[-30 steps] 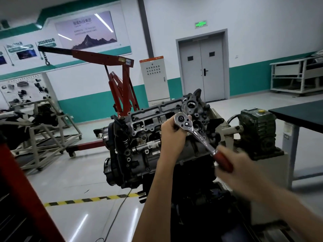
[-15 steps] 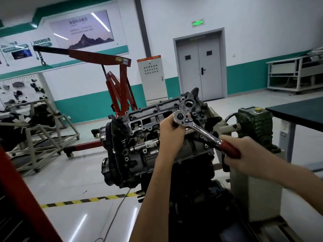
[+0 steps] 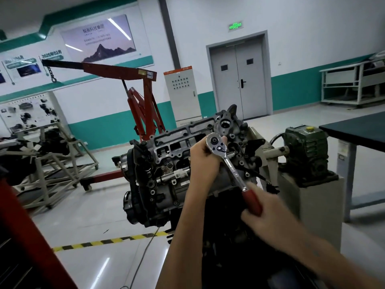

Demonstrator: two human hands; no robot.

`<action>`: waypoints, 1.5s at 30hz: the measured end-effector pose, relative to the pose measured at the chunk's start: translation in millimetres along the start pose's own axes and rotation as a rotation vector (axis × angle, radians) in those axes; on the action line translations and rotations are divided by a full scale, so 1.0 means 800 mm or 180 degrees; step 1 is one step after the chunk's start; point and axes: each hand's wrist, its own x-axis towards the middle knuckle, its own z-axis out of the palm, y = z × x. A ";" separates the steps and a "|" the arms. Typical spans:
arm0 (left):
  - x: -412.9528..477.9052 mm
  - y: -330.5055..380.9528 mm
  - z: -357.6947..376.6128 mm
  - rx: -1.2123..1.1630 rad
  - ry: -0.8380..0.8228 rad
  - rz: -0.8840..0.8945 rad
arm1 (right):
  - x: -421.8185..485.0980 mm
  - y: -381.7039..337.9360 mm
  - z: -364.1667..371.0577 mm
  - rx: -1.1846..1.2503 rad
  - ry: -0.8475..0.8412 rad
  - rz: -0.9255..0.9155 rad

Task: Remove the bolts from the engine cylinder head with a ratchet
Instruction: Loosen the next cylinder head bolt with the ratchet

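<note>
Left hand [image 3: 203,163] cups the ratchet [image 3: 230,162] at the cylinder head [image 3: 177,142], blocking the view beneath; right hand [image 3: 270,215] grips its red handle. Behind the cylinder head — red hoist [image 3: 143,103]; right of it — green gearbox [image 3: 306,149].

Left hand [image 3: 205,162] around ratchet [image 3: 233,168] head, right hand [image 3: 270,216] lower, tight on its handle.

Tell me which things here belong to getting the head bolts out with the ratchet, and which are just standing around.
In the job:
ratchet
engine cylinder head
left hand, gripping the ratchet's head
right hand, gripping its red handle

Standing about:
red engine hoist
dark table
control cabinet
grey double door
</note>
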 end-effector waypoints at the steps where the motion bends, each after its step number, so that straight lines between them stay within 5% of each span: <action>1: 0.000 0.001 0.001 0.0024 -0.0037 -0.0023 | 0.009 0.007 -0.031 -0.0353 -0.0188 -0.0087; 6: -0.001 -0.004 -0.002 0.0049 0.0028 0.0040 | 0.043 0.012 -0.085 -0.1063 -0.0393 -0.0252; 11: -0.006 0.001 0.003 -0.0097 0.0129 0.0100 | -0.014 -0.012 0.053 0.0512 0.0491 0.0362; 15: -0.006 0.000 0.002 -0.0071 0.0052 0.0087 | -0.008 -0.031 0.099 0.1064 0.0588 0.0524; 22: 0.000 -0.002 0.000 0.0098 0.0003 0.0027 | 0.033 0.004 -0.082 -0.0885 -0.0616 -0.0158; 25: 0.000 -0.002 0.003 0.0093 0.0112 0.0014 | 0.048 0.008 -0.099 -0.1027 -0.0628 -0.0261; 30: -0.003 -0.001 0.007 -0.0004 0.0134 0.0101 | -0.010 -0.003 0.027 0.0205 0.0542 0.0279; 34: -0.004 0.002 0.007 -0.0074 0.0104 0.0099 | -0.010 -0.036 0.101 0.1260 0.0759 0.0434; 42: -0.001 0.002 0.005 0.0034 0.0057 0.0001 | 0.029 0.013 -0.074 -0.0837 -0.0484 -0.0219; 45: -0.003 -0.001 0.001 0.0003 0.0096 0.0029 | 0.050 0.016 -0.094 -0.1110 -0.0514 -0.0374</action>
